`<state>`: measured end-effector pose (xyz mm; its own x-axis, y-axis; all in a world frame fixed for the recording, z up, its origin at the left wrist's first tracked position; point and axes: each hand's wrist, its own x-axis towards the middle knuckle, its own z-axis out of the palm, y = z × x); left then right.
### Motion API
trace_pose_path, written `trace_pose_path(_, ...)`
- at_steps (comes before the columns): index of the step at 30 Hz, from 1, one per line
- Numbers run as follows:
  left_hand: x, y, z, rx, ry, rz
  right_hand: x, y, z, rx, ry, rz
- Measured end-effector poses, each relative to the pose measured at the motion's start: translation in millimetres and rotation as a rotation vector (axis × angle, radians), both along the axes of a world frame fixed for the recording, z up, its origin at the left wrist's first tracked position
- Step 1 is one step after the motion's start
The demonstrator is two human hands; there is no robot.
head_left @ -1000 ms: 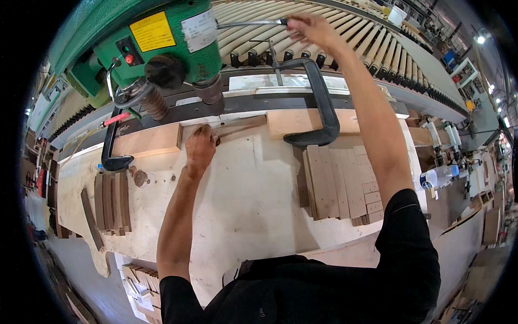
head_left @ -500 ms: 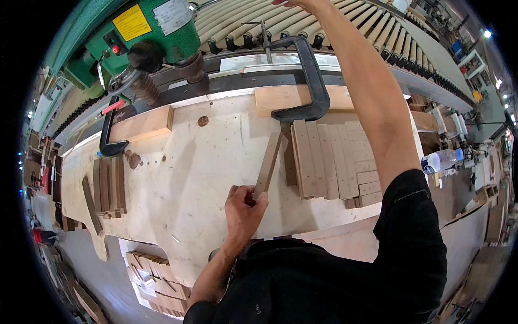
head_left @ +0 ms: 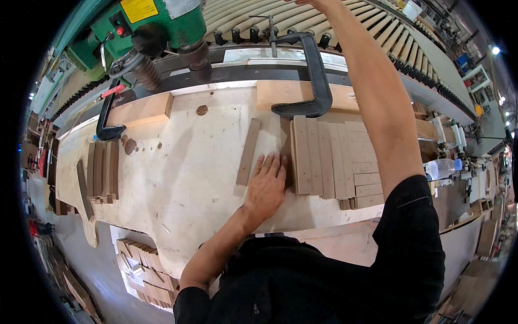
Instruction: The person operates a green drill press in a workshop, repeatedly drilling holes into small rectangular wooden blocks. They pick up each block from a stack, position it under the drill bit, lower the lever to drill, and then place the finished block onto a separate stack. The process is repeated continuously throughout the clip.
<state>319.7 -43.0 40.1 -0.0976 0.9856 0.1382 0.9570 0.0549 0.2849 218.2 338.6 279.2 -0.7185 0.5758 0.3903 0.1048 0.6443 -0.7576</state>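
Just left of the left hand (head_left: 267, 186) lies a light tan wooden strip (head_left: 247, 152); right of it, pale brown slats (head_left: 329, 156). Beyond, a black clamp (head_left: 313, 81) and green drill press (head_left: 151, 24).

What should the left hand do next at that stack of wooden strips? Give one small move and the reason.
Probably curl the fingers around the nearest strip and lift it. The left hand lies flat on the plywood table, fingertips against the stack of strips; a loose strip lies apart, and the right hand reaches up past the picture's top edge.

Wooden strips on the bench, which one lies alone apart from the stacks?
The long narrow strip just left of the left hand, lying single and slightly slanted; the others sit packed side by side in groups.
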Motion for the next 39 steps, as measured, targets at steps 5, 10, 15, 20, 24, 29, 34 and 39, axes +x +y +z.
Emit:
trace_pose_path(5, 13.5, -10.3, 9.3, -0.055, 0.186, -0.028, 6.0, -11.1, -0.2, -0.004, -0.023, -0.014)
trace_pose_path(10, 24.2, -20.3, 6.8, -0.019, 0.148, -0.005, 7.4, -10.0, 0.4, -0.020, -0.024, 0.001)
trace_pose_path(15, 24.9, -20.7, 8.8, -0.007, 0.099, 0.001, 6.5, -7.3, -0.7, -0.029, -0.011, 0.028)
trace_pose_path(20, 26.0, -21.5, 7.2, -0.032, 0.156, -0.007, 7.0, -5.1, -0.2, -0.018, -0.023, 0.041)
trace_pose_path(24, 23.8, -29.5, 6.3, -0.034, -0.019, 0.032, 6.4, -8.1, -2.0, -0.018, 0.003, 0.036)
trace_pose_path(29, 28.2, -26.2, 13.9, 0.007, 0.187, 0.017, 3.7, -4.1, -3.1, -0.023, 0.030, 0.026)
trace_pose_path(34, -12.7, -21.4, 37.0, 0.194, -0.079, 0.447, 7.2, 0.0, -4.2, -0.025, 0.000, 0.017)
trace_pose_path(39, -41.8, -1.8, 18.1, 0.121, -0.175, 0.525, 4.5, -6.6, -0.2, -0.021, -0.008, 0.016)
